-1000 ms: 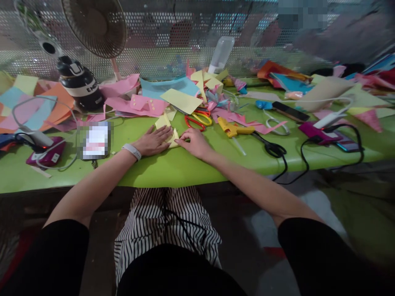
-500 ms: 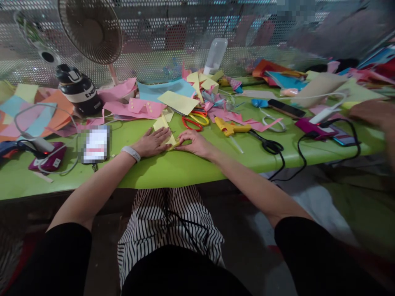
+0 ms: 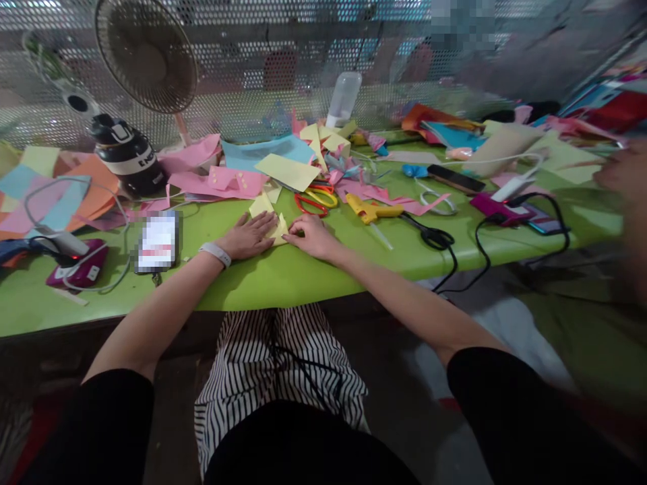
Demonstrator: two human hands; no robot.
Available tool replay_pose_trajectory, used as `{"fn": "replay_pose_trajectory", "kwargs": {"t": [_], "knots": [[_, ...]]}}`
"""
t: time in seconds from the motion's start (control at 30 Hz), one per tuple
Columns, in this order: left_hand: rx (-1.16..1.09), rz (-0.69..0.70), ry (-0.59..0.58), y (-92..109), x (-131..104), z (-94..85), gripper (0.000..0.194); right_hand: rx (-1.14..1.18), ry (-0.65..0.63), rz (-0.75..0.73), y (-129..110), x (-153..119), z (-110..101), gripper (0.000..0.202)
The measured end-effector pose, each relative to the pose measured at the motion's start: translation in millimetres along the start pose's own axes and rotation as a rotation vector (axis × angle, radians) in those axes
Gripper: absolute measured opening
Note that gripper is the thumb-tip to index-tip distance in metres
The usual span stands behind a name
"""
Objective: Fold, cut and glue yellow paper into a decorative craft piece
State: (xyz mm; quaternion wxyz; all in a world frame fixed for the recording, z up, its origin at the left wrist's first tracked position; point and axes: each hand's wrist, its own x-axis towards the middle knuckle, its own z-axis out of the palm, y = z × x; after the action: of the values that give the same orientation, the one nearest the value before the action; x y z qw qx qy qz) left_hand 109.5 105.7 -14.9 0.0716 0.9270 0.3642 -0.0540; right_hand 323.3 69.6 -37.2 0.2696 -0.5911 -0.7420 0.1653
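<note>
While yellow paper (image 3: pixel 278 232) is pressed under the flat left hand (image 3: pixel 249 236), its right edge is pinched by the right hand (image 3: pixel 314 237)

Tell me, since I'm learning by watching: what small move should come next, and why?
Probably press down the raised flap with the right hand: it seems to stick up beside those fingers, while the left hand lies flat on the yellow paper.

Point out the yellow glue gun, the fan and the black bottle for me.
Yellow glue gun (image 3: pixel 370 211): head view, on the middle of its body.
Fan (image 3: pixel 153 65): head view, on the hub of its round head.
Black bottle (image 3: pixel 122 156): head view, on its pale band.
</note>
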Motion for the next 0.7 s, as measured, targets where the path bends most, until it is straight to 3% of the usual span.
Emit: {"fn": "replay_pose_trajectory", "kwargs": {"t": [0.2,0.47,0.7], "knots": [[-0.004,-0.002,-0.006,0,0,-1.6,0.067,-0.027,0.019,0.075,-12,-4,1,0.027],[-0.024,-0.006,0.005,-2,1,0.6,0.067,0.027,0.094,0.099,-10,-3,3,0.029],[-0.038,0.001,0.025,-2,1,1.4,0.069,-0.007,0.055,0.116,-12,6,-2,0.026]]}}
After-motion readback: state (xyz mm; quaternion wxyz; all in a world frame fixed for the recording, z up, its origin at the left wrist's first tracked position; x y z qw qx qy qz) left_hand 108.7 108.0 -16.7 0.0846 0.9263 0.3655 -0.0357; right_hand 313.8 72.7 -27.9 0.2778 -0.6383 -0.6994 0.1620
